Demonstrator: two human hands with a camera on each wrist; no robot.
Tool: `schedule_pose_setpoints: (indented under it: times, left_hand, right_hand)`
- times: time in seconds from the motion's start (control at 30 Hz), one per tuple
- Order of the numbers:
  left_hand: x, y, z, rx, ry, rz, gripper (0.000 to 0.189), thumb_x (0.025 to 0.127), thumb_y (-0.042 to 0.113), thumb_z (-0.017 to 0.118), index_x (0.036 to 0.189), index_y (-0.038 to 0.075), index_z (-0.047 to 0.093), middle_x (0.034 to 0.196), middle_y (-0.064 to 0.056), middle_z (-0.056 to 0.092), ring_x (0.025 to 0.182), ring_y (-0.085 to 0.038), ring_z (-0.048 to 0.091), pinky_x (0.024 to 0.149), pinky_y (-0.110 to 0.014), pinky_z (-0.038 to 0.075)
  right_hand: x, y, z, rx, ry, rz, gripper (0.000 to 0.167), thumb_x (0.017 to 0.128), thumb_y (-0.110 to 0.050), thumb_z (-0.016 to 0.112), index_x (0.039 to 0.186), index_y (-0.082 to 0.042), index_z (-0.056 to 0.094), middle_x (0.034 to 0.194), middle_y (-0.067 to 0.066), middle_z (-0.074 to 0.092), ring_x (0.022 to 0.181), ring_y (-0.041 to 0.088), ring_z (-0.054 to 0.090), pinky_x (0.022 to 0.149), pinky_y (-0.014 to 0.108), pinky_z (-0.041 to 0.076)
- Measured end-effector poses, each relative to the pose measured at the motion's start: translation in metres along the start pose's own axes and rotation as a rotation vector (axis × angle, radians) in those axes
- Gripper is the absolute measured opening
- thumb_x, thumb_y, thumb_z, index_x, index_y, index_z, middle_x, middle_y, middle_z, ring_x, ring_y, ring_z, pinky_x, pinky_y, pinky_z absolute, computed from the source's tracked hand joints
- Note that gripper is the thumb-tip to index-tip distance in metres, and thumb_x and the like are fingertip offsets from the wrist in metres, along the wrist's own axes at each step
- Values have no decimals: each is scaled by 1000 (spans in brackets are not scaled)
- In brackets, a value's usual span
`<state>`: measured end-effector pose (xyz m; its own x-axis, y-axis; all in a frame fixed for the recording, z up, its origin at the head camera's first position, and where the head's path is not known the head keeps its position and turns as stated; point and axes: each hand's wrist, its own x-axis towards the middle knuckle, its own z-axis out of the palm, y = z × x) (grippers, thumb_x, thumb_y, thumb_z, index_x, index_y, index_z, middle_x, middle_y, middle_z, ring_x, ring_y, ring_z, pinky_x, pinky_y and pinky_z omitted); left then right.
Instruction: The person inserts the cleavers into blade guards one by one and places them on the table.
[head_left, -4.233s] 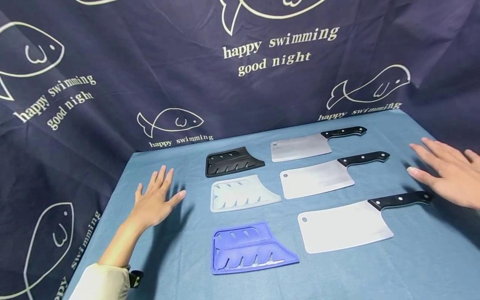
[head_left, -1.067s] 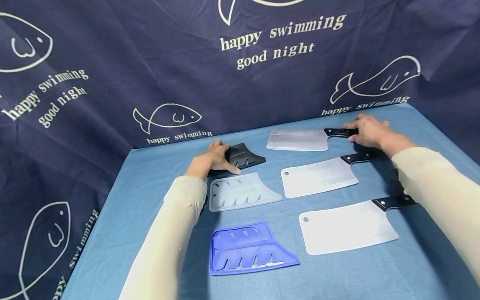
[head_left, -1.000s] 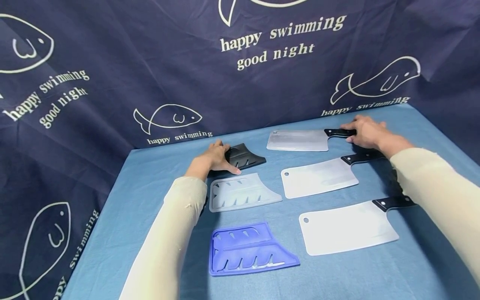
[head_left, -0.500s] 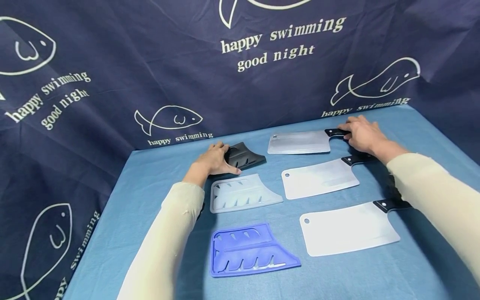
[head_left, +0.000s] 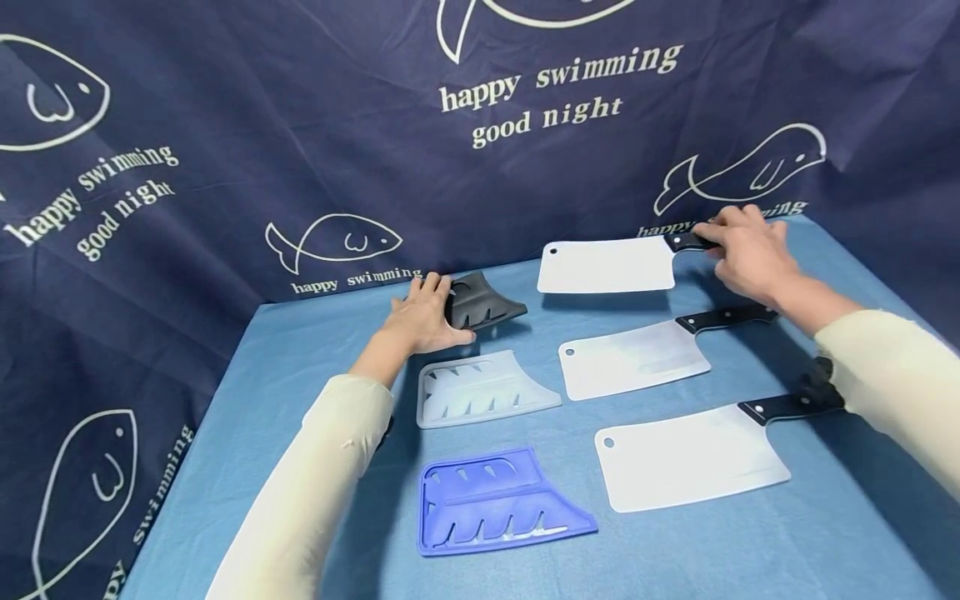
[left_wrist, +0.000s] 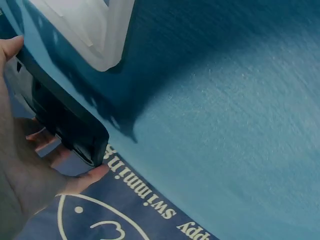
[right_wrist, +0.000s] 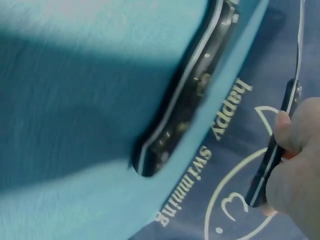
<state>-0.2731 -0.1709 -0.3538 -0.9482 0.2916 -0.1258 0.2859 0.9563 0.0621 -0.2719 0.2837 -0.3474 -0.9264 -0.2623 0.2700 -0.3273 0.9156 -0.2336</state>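
Observation:
My left hand grips the left end of a black slotted blade cover, lifted off the cloth with a shadow beneath it. In the left wrist view, thumb and fingers wrap the edges of that black cover. At the back right, my right hand holds the far cleaver by its black handle, blade raised above the table and pointing left. The right wrist view shows fingers curled round this handle. Between the cover and the blade there is a gap.
A translucent white blade cover and a blue one lie in the left column. To their right lie a middle cleaver and a near cleaver. A dark fish-print cloth hangs behind the blue table.
Both hands came in from the sides to the black cover and far cleaver. Within the last half second both things have risen off the table; the other covers and cleavers stay put.

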Motion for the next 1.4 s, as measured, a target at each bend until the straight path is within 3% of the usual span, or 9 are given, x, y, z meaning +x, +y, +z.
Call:
schedule_pose_setpoints:
  times: [0.13,0.27,0.4,0.57,0.97,1.13,1.4]
  left_hand:
    - [-7,0,-4,30,92,22,106,71,68,66,152,14,22,148,-10,27,138,-34,20,93,-69,32]
    - [-17,0,-10,64,230,33,107,69,67,67,151,14,23,147,-10,28,134,-33,25,90,-68,35]
    - [-27,1,-16,97,369,32,106,68,66,68,149,14,24,146,-10,31,133,-33,26,88,-69,33]
    - [-35,5,-21,124,470,41,107,65,66,69,148,15,25,143,-11,34,131,-34,28,88,-70,31]
    - [-42,18,-28,161,605,112,109,61,62,71,147,13,27,141,-12,36,129,-33,30,84,-64,32]
    - [-41,19,-29,147,655,111,110,59,61,74,146,13,29,139,-12,38,130,-33,30,84,-63,31]
    - [-42,26,-30,153,670,115,111,59,63,74,147,12,29,139,-13,39,130,-35,30,85,-64,32]
  right_hand:
    - [-11,-1,-14,2,152,-39,57,71,9,47,127,0,57,108,20,45,98,42,35,74,60,22]
    - [-22,-4,-25,24,307,-76,51,71,11,46,119,0,61,105,22,46,97,44,35,76,61,20]
    - [-31,-6,-35,48,408,-119,53,71,14,41,118,3,62,104,24,46,97,45,35,78,60,18]
    - [-38,-9,-40,50,491,-192,51,73,13,42,117,2,63,103,26,45,95,47,34,78,61,18]
    - [-38,-23,-38,84,662,-302,43,76,17,51,112,0,66,98,26,49,89,48,35,75,59,18]
    - [-39,-27,-40,78,670,-318,42,77,17,50,111,-1,66,98,26,48,89,49,34,74,59,17]
    - [-39,-30,-35,88,673,-328,43,76,17,52,111,-2,66,99,26,49,91,47,35,76,58,17]
